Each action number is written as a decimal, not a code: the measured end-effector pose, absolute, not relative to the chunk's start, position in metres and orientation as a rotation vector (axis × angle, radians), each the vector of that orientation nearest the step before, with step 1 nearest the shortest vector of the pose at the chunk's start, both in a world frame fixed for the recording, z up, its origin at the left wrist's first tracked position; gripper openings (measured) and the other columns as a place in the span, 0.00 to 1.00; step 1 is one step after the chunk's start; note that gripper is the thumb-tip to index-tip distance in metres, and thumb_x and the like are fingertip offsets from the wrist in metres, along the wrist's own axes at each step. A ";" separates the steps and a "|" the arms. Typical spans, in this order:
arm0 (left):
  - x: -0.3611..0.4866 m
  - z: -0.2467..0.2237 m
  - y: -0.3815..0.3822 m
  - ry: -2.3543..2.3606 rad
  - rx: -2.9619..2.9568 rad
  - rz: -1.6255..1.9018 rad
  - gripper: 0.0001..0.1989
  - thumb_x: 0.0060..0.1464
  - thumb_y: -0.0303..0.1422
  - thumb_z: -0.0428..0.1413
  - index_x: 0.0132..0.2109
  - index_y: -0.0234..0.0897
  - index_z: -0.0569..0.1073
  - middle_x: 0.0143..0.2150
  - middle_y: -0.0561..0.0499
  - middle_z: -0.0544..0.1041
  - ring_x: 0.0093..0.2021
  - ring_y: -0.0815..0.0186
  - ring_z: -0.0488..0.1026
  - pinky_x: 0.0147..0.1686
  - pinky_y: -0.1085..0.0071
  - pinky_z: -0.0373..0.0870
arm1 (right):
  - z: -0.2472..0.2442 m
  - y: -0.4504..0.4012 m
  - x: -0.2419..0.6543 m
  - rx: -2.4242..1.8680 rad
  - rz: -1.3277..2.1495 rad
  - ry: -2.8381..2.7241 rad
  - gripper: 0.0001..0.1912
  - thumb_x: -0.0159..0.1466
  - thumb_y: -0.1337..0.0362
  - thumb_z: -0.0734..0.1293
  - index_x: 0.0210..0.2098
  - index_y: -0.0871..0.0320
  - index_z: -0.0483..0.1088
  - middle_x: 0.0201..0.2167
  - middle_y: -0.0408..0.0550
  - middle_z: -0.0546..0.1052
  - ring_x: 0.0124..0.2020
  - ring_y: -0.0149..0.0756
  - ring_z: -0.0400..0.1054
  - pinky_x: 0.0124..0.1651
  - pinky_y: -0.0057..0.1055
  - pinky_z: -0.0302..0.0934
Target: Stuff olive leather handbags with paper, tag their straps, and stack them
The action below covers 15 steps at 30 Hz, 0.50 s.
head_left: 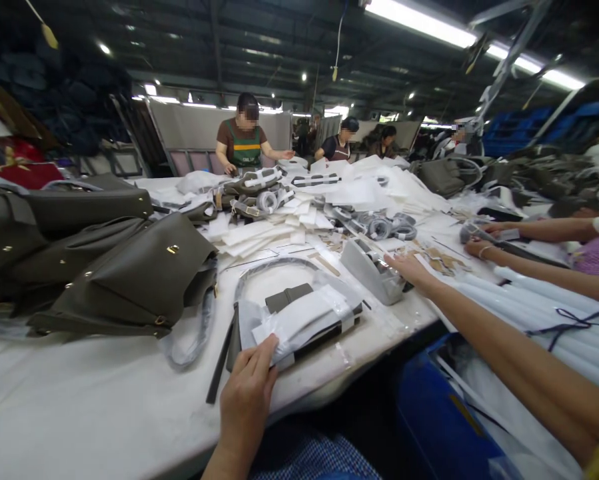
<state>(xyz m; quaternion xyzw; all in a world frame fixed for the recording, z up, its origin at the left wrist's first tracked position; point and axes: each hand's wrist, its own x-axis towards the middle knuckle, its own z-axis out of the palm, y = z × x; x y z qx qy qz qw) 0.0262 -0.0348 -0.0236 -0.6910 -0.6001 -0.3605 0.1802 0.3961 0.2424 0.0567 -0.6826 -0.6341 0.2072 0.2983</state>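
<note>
tube lamp, lit, overhead | co-worker, green apron | grey partition behind co-worker

White table beneath olive bags, a partly wrapped olive piece, grey tape dispenser, white sheets.

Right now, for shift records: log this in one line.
left hand: on white wrap; right hand: at tape dispenser; left side: dark bags

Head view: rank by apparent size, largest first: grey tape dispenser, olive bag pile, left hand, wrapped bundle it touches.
1. Olive bag pile
2. Wrapped bundle
Unranked, below both: left hand, grey tape dispenser. Too alike; hand is nearer the camera.
</note>
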 end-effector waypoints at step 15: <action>0.023 -0.029 -0.034 -1.693 -1.991 -0.987 0.19 0.64 0.26 0.51 0.60 0.36 0.70 0.47 0.48 0.81 0.45 0.62 0.76 0.48 0.71 0.73 | 0.097 0.151 0.424 -1.416 1.136 -1.313 0.20 0.63 0.45 0.65 0.38 0.54 0.79 0.51 0.52 0.79 0.60 0.46 0.67 0.71 0.44 0.51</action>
